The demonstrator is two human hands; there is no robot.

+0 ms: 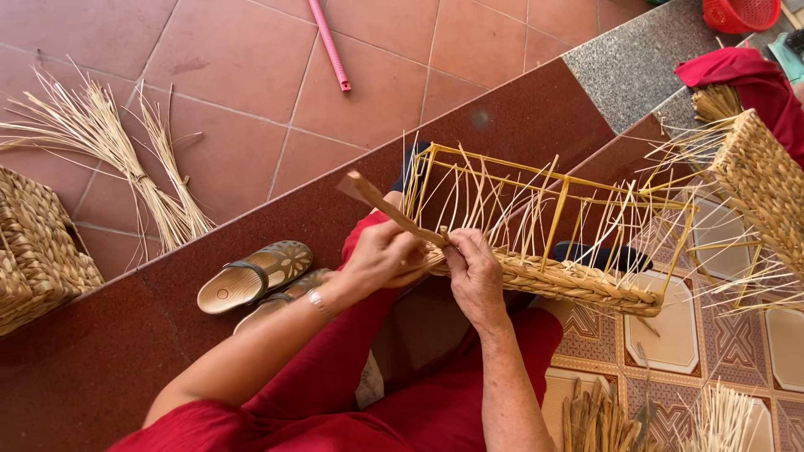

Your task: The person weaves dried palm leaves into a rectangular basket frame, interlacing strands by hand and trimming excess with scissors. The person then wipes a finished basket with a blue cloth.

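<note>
A yellow wire frame basket rests on my lap, its lower edge woven with braided straw and loose straw ends sticking up between the bars. My left hand grips a flat wooden stick that points up and to the left, its tip pushed into the braid at the basket's near corner. My right hand presses on the braid right beside that corner, fingers curled over the weave. I wear red clothing.
Bundles of dry straw lie on the tiled floor at left, beside a finished woven basket. A pair of sandals sits on the dark step. Another person in red works on a woven basket at right. A pink hose lies at top.
</note>
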